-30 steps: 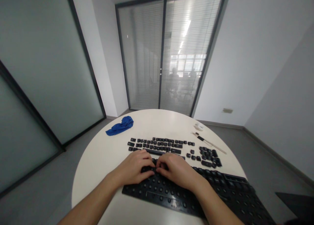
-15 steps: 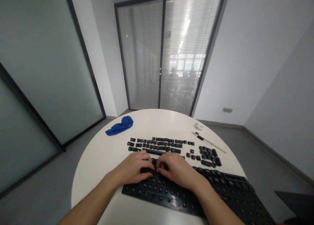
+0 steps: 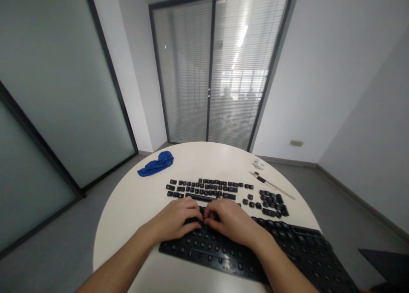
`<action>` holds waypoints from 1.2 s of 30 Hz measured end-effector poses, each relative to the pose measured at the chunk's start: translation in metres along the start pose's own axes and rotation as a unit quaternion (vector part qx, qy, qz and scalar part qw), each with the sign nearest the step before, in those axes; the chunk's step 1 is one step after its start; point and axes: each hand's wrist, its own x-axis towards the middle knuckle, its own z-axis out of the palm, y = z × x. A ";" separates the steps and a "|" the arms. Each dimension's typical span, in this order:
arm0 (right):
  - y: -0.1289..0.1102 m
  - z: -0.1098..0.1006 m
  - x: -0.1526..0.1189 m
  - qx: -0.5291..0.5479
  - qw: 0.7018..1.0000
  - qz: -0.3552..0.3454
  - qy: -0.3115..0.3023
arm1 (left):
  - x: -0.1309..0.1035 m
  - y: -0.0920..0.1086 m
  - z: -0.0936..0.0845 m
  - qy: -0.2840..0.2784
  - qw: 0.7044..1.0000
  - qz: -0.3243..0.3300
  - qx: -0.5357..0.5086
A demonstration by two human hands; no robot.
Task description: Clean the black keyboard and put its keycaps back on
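Note:
A black keyboard base [image 3: 223, 254] with most keycaps off lies along the near side of the table. My left hand [image 3: 180, 218] rests on its upper left part, fingers bent, thumb and fingertips close together. Beside it, nearly touching, my right hand [image 3: 226, 220] has its fingers curled and pressed together over the base. Anything between the fingertips is too small or hidden to name. Just beyond the hands lie rows of loose black keycaps [image 3: 207, 187] and a long space bar [image 3: 200, 197]. More keycaps [image 3: 271, 199] sit in a cluster to the right.
The round white table [image 3: 128, 208] carries a crumpled blue cloth [image 3: 156, 164] at the back left. At the back right are a small white item [image 3: 258, 165] and a thin stick-like tool [image 3: 277, 188]. A dark object [image 3: 386, 263] stands at the right edge.
My left hand has shifted very slightly to the right, towards the right hand. My right hand has hardly moved.

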 end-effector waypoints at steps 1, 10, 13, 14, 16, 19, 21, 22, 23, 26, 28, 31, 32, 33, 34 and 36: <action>0.000 0.000 0.000 -0.001 1.000 -0.001 0.000 | 0.000 0.000 -0.001 -0.003 1.000 0.002 0.006; -0.003 -0.001 0.001 -0.004 1.000 0.004 -0.004 | 0.001 0.008 -0.006 -0.025 0.996 0.021 0.079; -0.004 -0.003 0.001 -0.007 1.000 0.007 -0.007 | 0.001 0.009 -0.004 -0.023 0.996 0.025 0.088; -0.004 -0.003 0.001 -0.008 1.000 0.008 -0.009 | 0.001 0.009 -0.003 -0.021 0.996 0.025 0.086; -0.004 -0.004 0.000 -0.008 1.000 0.011 -0.011 | 0.001 0.009 -0.002 -0.018 0.997 0.021 0.071; -0.004 -0.006 0.000 -0.004 1.000 0.015 -0.019 | 0.001 0.006 -0.001 -0.010 0.999 0.005 0.033; -0.003 -0.007 -0.001 0.000 1.000 0.015 -0.022 | 0.000 0.004 -0.002 -0.004 1.000 0.002 0.019; -0.003 -0.007 -0.002 0.001 1.000 0.013 -0.022 | 0.000 0.003 -0.002 -0.003 1.000 0.005 0.020; -0.002 -0.007 -0.002 0.003 1.000 0.012 -0.019 | -0.001 0.002 -0.003 -0.005 1.000 0.011 0.027; -0.001 -0.008 -0.003 0.002 1.000 0.013 -0.011 | -0.001 -0.001 -0.004 -0.012 0.998 0.034 0.049; -0.002 -0.008 -0.003 0.002 1.000 0.016 -0.008 | -0.001 -0.002 -0.003 -0.008 0.999 0.026 0.036; -0.003 -0.007 -0.003 0.002 1.000 0.023 -0.002 | 0.000 -0.003 0.002 0.010 0.999 -0.024 -0.019; -0.003 -0.006 -0.003 0.002 1.000 0.025 -0.002 | 0.000 -0.004 0.004 0.017 0.998 -0.041 -0.036; -0.003 -0.005 -0.003 0.001 1.000 0.028 -0.003 | 0.001 -0.005 0.006 0.023 0.997 -0.054 -0.051; -0.003 -0.004 -0.002 0.001 1.000 0.031 -0.004 | 0.001 -0.005 0.008 0.028 0.995 -0.064 -0.064; -0.003 -0.002 -0.001 -0.002 0.999 0.037 -0.004 | 0.002 -0.006 0.010 0.036 0.992 -0.080 -0.086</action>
